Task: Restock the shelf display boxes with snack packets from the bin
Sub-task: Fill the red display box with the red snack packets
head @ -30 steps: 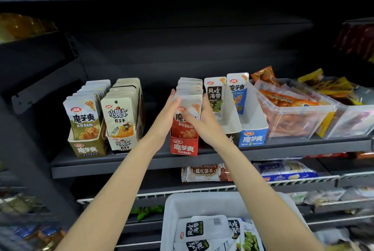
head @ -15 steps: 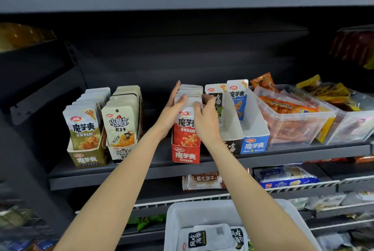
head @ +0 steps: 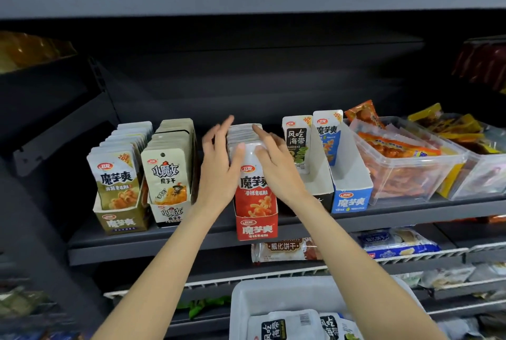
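Observation:
A red display box [head: 257, 228] stands at the front edge of the dark shelf [head: 153, 248], packed with a row of red snack packets [head: 256, 198]. My left hand [head: 219, 172] lies against the left side of the row, fingers spread and thumb on the front packet. My right hand [head: 276, 167] rests on the top and right side of the same row, fingers loose. Neither hand lifts a packet. Below, a white bin [head: 287, 296] holds black-and-white seaweed packets [head: 284, 326].
Left of the red box stand an olive display box [head: 123, 223] and a beige one [head: 169, 213], both full. To the right are a black box with one seaweed packet [head: 297, 142], a blue box [head: 351, 200] and clear tubs [head: 410, 175]. Wire shelves run below.
My hands have loosened on the red packets and their fingers have spread along the row. The view has tilted up a little.

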